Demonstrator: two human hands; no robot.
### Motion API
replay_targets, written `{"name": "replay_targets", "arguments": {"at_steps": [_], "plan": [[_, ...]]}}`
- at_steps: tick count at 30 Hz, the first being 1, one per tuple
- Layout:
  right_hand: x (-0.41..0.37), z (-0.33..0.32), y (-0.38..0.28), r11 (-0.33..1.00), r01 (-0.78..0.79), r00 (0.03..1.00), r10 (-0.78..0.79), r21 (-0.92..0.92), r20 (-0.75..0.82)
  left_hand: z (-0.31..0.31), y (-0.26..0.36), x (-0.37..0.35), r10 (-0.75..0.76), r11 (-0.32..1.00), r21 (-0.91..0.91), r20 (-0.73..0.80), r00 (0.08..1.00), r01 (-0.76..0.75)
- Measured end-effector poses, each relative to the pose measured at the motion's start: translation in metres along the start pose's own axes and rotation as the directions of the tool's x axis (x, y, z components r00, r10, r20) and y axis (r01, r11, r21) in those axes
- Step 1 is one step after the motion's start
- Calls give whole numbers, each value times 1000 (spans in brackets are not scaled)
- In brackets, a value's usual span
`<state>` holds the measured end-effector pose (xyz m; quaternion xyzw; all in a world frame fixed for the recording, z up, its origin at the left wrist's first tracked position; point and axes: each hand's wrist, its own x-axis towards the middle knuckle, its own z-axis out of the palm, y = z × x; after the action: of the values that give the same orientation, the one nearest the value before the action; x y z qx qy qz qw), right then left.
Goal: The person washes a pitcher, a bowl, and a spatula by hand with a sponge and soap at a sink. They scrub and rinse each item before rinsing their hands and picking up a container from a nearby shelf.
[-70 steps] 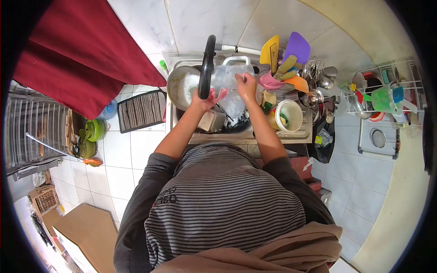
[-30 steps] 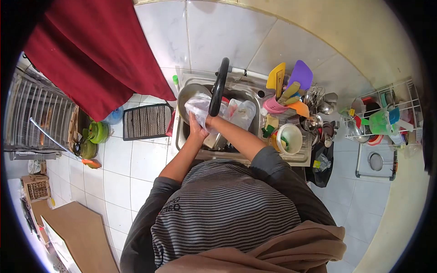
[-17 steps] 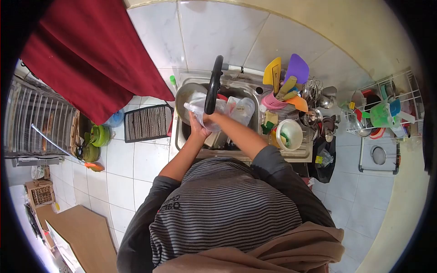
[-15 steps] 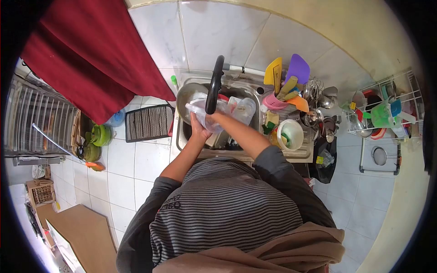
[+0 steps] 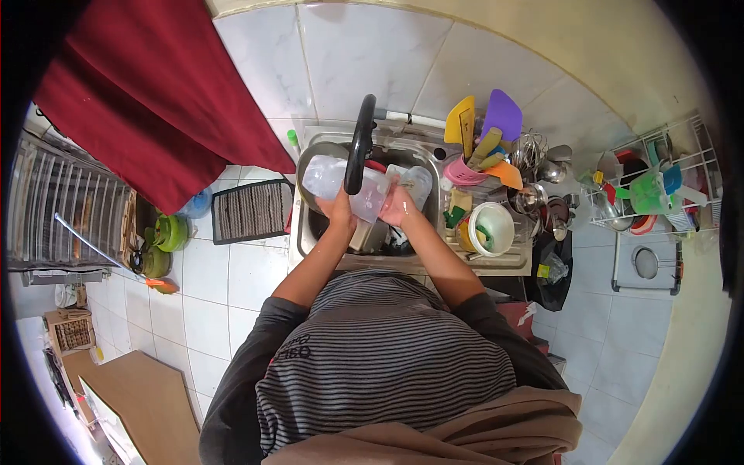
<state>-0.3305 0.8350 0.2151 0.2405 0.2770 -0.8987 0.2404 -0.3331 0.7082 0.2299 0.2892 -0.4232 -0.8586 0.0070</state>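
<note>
Over the sink (image 5: pixel 308 242), a clear plastic container (image 5: pixel 370 197) is held sideways between my two hands, below the black faucet (image 5: pixel 359 143). My left hand (image 5: pixel 338 211) grips its left end from below. My right hand (image 5: pixel 398 205) is at its right end, fingers wrapped against it. A metal bowl (image 5: pixel 305 194) sits in the sink's left part, with whitish clear plastic (image 5: pixel 324 174) over it. Another clear container (image 5: pixel 418 184) lies in the sink behind my right hand.
Right of the sink stand a pink holder (image 5: pixel 463 172) with spatulas, a white tub (image 5: pixel 492 229) and metal utensils (image 5: pixel 532 198). A wire rack (image 5: pixel 659 174) hangs at the right. A striped mat (image 5: pixel 252 211) and red curtain (image 5: pixel 147 101) are at the left.
The container has turned and now lies lengthwise between my hands. My right hand has moved right and down from its rim to the far end. The view has shifted slightly.
</note>
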Motion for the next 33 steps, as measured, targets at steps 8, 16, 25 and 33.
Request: {"name": "replay_targets", "arguments": {"at_steps": [8, 16, 25, 33], "plan": [[-17, -9, -7, 994, 102, 961, -86, 47, -264, 9, -30, -11, 475, 782, 483, -54, 878, -394], [-48, 11, -19, 928, 337, 921, -360, -156, -147, -6, -39, 2, 184, 978, 86, 79, 980, -191], [-88, 32, -14, -15, 545, 658, -612, -839, 438, -13, -9, 17, -191, 899, -290, 413, 891, 327], [-72, 23, 5, 11, 647, 629, -573, -762, 526, -9, 17, 16, -478, 775, -189, 448, 755, 603]]}}
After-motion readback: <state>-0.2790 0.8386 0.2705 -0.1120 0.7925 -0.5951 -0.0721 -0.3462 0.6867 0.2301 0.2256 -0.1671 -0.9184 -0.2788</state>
